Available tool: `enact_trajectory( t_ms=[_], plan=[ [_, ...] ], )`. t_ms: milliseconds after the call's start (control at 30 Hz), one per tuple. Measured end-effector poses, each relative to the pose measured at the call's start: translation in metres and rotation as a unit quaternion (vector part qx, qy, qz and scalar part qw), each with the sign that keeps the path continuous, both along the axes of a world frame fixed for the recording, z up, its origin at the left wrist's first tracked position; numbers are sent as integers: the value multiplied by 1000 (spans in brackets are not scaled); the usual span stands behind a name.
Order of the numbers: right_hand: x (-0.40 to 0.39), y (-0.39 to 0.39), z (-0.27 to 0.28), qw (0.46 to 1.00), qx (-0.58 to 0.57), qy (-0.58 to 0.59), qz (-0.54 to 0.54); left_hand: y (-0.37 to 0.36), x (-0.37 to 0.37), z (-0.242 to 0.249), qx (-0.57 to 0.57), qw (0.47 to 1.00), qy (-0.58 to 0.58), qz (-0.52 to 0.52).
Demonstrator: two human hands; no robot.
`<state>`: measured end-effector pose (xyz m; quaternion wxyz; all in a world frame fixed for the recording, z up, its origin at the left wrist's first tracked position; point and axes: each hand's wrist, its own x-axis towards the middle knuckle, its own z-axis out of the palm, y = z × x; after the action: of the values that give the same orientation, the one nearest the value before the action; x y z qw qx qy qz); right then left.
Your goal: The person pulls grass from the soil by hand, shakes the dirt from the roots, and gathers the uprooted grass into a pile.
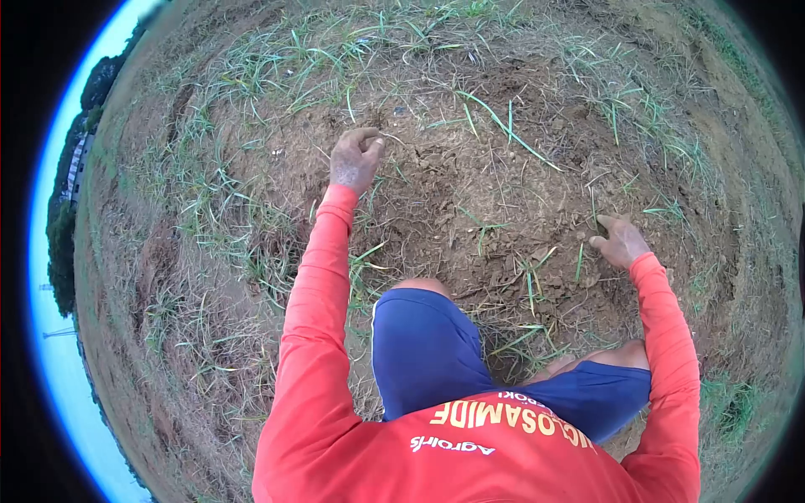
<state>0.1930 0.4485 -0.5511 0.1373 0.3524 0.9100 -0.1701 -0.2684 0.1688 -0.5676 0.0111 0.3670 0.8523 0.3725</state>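
Far left: strip of sky and dark trees [60,243] at the fisheye edge, then dry slope with sparse grass [210,210].

Left hand [355,159]: arm stretched out in an orange sleeve [314,293], fingers curled in tight, almost a fist, knuckles down on the bare soil patch [453,193]. Looks pinched on something at the ground, but I can't tell what, too small to make out. Green grass blades lie just beside it, up and to its left.

Centre: person is crouched, blue shorts [423,348], one knee forward between the two arms, other leg folded to the right. Orange shirt has white and yellow lettering on it. Soil in front of the knees is broken, brown, cloddy, with dry straw and a few loose green blades. One long grass blade [503,127] lies diagonal across the upper part of the patch.

Right hand [620,241]: fingers loosely spread, half open, fingertips touching the soil, palm down. Nothing visibly held. Short green shoots stand just left of it.

Far right: more tufts of grass [662,159], then bare slope to the frame edge.
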Motion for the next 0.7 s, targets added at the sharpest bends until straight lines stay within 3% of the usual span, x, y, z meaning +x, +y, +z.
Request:
enact_trajectory(
  t_ms=[33,100,167,267,333,433,467,500,567,600,667,700],
  plan=[
    [5,-3,9,1000,-9,21,14,38,-1,-10,8,996,-43,-75],
    [10,-11,39,997,-47,59,14,103,3,-24,3,980,108,-169],
    [11,-30,92,990,-109,88,-17,148,6,-29,-106,971,133,-169],
    [18,-64,146,988,-76,131,-18,191,7,-26,-257,935,164,-183],
    [32,-81,152,986,-74,146,-15,210,3,-21,-335,902,163,-219],
    [53,-79,131,970,-172,157,-66,224,25,-2,-413,893,143,-112],
    [58,-73,122,958,-217,162,-88,233,11,-20,-431,883,135,-127],
    [63,-68,116,972,-184,129,-73,244,-18,-56,-452,871,128,-143],
    [76,-58,109,990,-113,65,-51,253,-54,-74,-492,823,154,-239],
    [77,-54,110,981,-151,83,-87,242,-25,-19,-477,852,72,-205],
    [71,-50,117,954,-234,118,-144,238,-39,-19,-440,866,54,-233],
    [69,-49,116,958,-222,122,-131,235,-45,-21,-432,874,61,-215]
  ],
)
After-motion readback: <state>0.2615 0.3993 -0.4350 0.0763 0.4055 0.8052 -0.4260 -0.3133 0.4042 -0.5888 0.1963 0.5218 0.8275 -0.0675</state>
